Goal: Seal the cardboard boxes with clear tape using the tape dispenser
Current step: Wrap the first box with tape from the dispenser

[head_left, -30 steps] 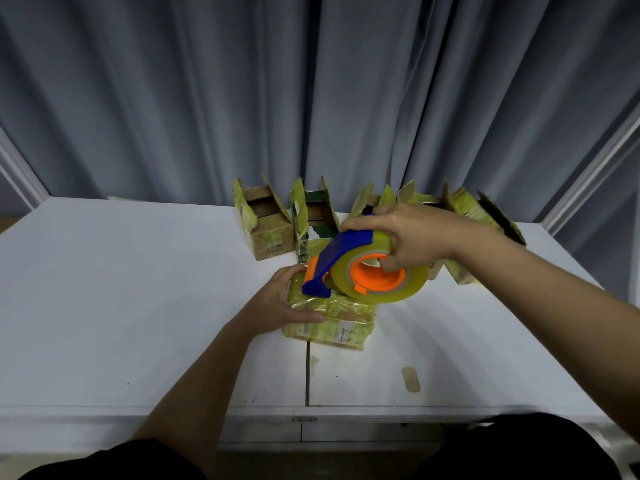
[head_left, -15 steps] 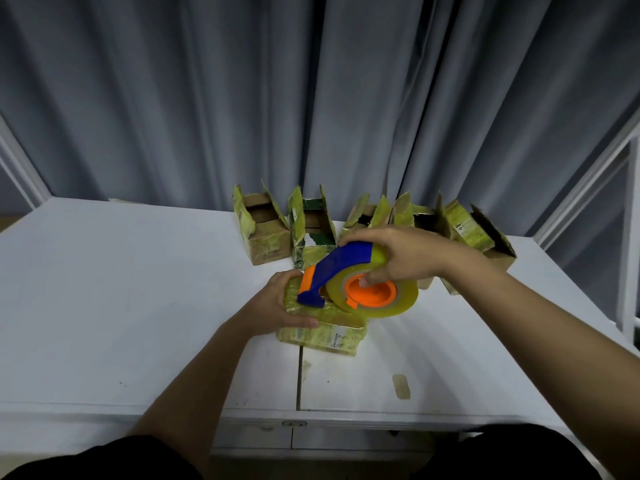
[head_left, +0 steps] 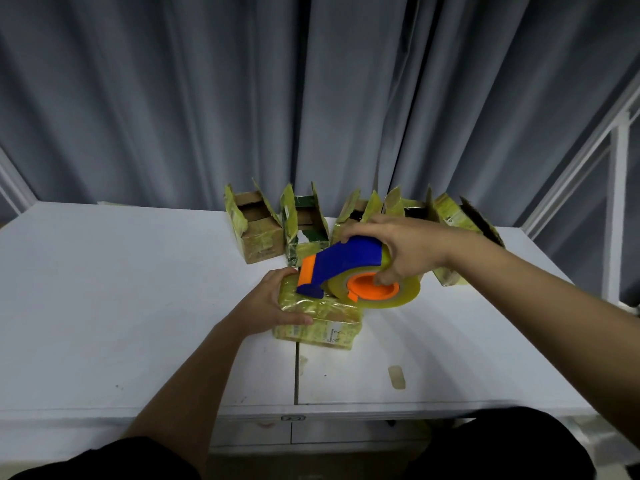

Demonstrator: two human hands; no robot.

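A closed cardboard box (head_left: 317,318), its top glossy with tape, lies near the front middle of the white desk (head_left: 104,306), across the seam between the two desk panels; the tape dispenser (head_left: 349,271), blue-bodied with an orange hub and a thick roll of clear tape, sits on the box's top with its nose toward the far left corner; the right hand (head_left: 398,251) has a clenched grip over the dispenser's blue back, a fingertip in the orange hub; the left hand (head_left: 273,303) steadies the box from the left side, fingers over its far corner and thumb laid along the near edge, a light grasping hold.

The box looks light and likely to slide on the smooth desk, so it wants bracing at the side, as here; its thin card walls would probably dent under a hard squeeze; the dispenser looks rigid and heavier by its full roll, best held over the back, clear of the cutter end.

Counted: one closed box under the hands; behind it, against the grey curtain (head_left: 311,98), a row of open boxes (head_left: 258,233) with flaps up, five as far as can be told, the right-hand ones partly hidden by the arm; one dispenser; one scrap of tape (head_left: 397,376) stuck to the desk near its front edge.
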